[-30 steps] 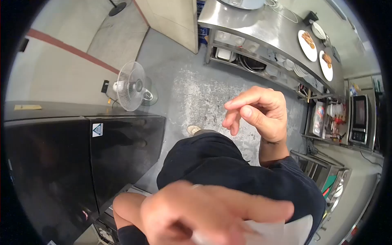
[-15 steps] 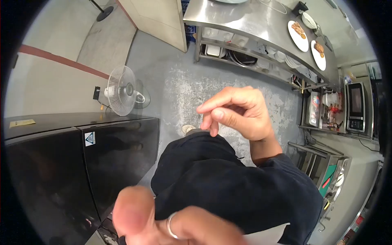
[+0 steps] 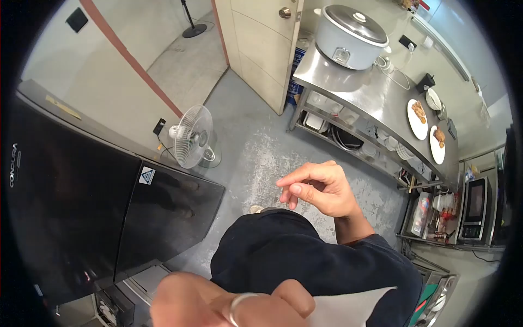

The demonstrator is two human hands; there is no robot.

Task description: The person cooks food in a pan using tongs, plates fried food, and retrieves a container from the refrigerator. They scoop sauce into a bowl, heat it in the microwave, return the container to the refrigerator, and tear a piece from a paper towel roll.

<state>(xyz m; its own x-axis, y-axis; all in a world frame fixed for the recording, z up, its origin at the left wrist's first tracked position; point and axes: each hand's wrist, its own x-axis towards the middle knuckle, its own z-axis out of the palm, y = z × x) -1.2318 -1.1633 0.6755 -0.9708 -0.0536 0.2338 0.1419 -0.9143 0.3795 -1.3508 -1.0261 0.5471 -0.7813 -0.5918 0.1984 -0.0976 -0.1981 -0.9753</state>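
Observation:
My right hand (image 3: 321, 188) hovers over the floor in front of my dark clothing. Its fingers are loosely bent, with the thumb a little apart from the index finger and nothing between them. Close to the camera at the bottom edge is my left hand (image 3: 234, 308), wearing a ring (image 3: 237, 308). It is blurred and partly cut off, so whether it holds anything cannot be made out. A pale sheet-like surface (image 3: 351, 308) shows beside it, against my clothing.
A black refrigerator (image 3: 65, 201) and a fan (image 3: 193, 136) stand to the left. Beyond an open door (image 3: 259, 49) comes a steel table (image 3: 354, 84) with a rice cooker (image 3: 348, 41) and two plates of food (image 3: 418, 128). At right sits a microwave (image 3: 474, 207).
The view has tilted up, bringing the rice cooker and more of the door into sight. My left hand has turned and its fingers look more bent; my right hand keeps nearly the same pose.

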